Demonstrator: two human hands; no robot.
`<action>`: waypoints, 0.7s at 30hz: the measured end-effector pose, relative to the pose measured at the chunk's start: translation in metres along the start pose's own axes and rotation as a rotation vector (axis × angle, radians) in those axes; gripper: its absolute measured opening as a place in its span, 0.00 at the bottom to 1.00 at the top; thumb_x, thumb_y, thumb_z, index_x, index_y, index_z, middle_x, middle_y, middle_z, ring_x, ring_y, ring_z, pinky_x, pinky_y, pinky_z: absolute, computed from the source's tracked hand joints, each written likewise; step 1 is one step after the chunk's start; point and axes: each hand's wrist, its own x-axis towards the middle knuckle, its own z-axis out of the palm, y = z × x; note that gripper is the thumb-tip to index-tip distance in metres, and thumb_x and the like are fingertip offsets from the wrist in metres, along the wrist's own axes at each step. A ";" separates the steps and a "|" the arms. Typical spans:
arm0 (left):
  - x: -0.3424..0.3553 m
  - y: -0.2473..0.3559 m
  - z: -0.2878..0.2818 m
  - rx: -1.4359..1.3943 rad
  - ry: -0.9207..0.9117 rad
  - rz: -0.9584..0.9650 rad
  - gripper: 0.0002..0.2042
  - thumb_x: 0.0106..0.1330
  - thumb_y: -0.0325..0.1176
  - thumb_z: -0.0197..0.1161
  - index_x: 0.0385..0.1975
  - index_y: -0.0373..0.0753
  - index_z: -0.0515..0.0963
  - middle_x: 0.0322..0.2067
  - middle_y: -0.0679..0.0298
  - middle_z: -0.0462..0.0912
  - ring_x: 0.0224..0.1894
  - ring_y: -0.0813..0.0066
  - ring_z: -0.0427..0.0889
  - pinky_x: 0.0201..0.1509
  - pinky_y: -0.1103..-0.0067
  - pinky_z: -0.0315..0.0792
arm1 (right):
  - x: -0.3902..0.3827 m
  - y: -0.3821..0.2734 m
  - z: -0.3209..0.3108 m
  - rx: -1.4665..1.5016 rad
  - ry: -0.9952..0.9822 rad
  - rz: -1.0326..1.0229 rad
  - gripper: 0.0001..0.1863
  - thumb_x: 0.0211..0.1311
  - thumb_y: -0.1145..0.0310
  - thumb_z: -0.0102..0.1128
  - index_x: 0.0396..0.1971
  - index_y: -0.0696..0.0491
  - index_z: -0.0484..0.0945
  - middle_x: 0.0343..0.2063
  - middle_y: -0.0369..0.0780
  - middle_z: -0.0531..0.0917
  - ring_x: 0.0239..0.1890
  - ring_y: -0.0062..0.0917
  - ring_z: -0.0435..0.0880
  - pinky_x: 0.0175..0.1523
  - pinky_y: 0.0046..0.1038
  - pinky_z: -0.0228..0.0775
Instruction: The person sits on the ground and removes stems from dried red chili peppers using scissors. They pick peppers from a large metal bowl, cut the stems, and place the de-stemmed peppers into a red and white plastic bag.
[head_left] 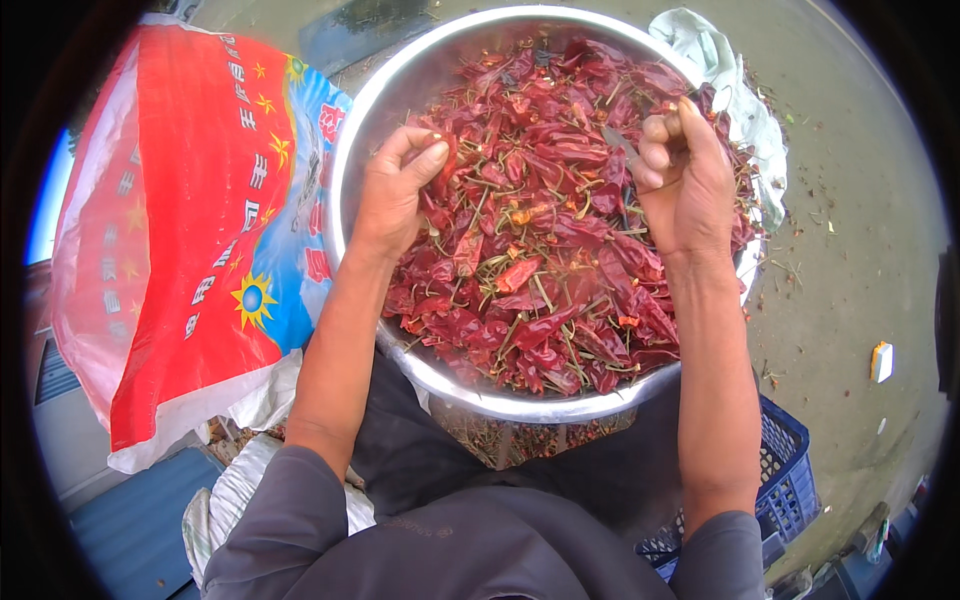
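Observation:
A wide metal basin sits before me, heaped with dried red chili peppers, many with their stems on. Over its left side, my left hand pinches a dried chili pepper between thumb and forefinger. My right hand is raised over the right side of the heap, its fingers curled closed. From those fingers a grey blade-like tool points to the left; its handle is hidden in the hand. Thumb and forefinger of this hand come together at the top.
A large red and blue printed sack stands against the basin's left side. White woven sacking lies beyond the right rim. A blue plastic crate is at my lower right. Farther right, a small yellow and white object lies on the floor among scraps.

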 end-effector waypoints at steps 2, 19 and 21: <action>0.028 0.015 -0.027 0.221 0.100 0.041 0.07 0.70 0.25 0.63 0.44 0.35 0.75 0.35 0.60 0.84 0.33 0.76 0.84 0.40 0.79 0.81 | -0.004 -0.007 -0.005 -0.065 0.021 0.004 0.10 0.75 0.64 0.55 0.37 0.55 0.76 0.36 0.42 0.86 0.30 0.18 0.84 0.30 0.20 0.76; 0.083 -0.058 -0.091 1.312 0.063 -0.054 0.11 0.62 0.35 0.69 0.42 0.40 0.83 0.38 0.52 0.88 0.43 0.56 0.87 0.49 0.68 0.77 | -0.010 0.011 0.009 -0.388 0.038 0.271 0.07 0.72 0.66 0.58 0.37 0.53 0.77 0.27 0.31 0.79 0.24 0.12 0.75 0.29 0.18 0.73; 0.063 -0.046 -0.072 1.272 0.032 0.051 0.09 0.63 0.32 0.68 0.42 0.40 0.83 0.36 0.53 0.88 0.40 0.61 0.87 0.47 0.70 0.76 | -0.012 0.015 0.013 -0.525 0.009 0.305 0.08 0.72 0.66 0.58 0.38 0.56 0.78 0.25 0.32 0.78 0.24 0.14 0.75 0.30 0.20 0.73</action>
